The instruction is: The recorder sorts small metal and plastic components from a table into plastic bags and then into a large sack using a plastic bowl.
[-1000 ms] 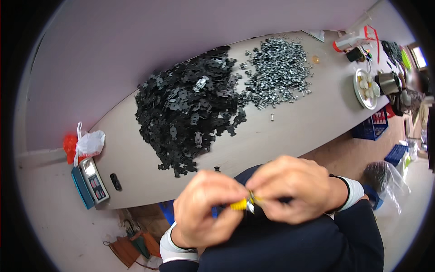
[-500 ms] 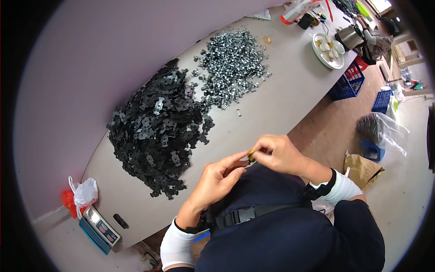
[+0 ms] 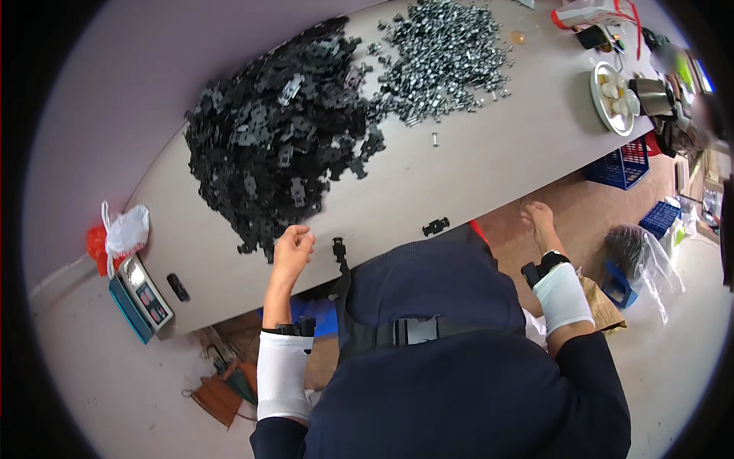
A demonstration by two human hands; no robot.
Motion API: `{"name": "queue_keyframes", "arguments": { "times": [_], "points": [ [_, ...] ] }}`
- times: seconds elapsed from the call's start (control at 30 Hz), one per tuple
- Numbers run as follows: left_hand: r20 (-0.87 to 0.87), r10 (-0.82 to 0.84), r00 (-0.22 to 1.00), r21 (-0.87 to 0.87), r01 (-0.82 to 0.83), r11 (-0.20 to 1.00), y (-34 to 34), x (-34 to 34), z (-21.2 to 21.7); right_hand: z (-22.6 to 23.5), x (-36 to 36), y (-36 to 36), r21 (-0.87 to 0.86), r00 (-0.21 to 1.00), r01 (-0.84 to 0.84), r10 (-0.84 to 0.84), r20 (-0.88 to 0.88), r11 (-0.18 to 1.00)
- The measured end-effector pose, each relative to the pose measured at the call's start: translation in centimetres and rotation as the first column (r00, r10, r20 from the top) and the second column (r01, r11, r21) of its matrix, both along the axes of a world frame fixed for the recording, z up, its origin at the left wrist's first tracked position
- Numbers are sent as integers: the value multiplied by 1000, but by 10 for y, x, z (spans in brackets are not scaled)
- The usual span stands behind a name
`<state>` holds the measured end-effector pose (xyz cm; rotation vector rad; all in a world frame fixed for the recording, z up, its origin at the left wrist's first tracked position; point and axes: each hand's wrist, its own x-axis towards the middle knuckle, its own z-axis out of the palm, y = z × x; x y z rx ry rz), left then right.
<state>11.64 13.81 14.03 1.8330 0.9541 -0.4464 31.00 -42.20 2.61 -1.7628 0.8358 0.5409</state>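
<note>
A long pale table (image 3: 489, 172) stands against a plain lilac wall (image 3: 153, 69) over brown floor (image 3: 589, 206).

Table (image 3: 489, 168): black clips pile (image 3: 267, 145), silver parts (image 3: 443, 57), plate (image 3: 604, 99).

Your heap of black flat clips (image 3: 279, 141) sprawls wide across the table at eleven o'clock, pieces tangled every which way. One loose black clip (image 3: 339, 249) lies at the table edge, another (image 3: 436, 226) off at its three o'clock.
</note>
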Motion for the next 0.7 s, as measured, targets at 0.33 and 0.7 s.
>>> {"name": "queue_keyframes", "arguments": {
  "times": [0.33,0.7],
  "points": [
    [1,-129,992,418,117,901,-71,-43,-60,98,-5,181,-542,-38,-825,941,337,161],
    [247,108,963,193,-159,968,-49,-16,-81,61,-5,250,-265,33,-961,988,148,72]
  ]
}}
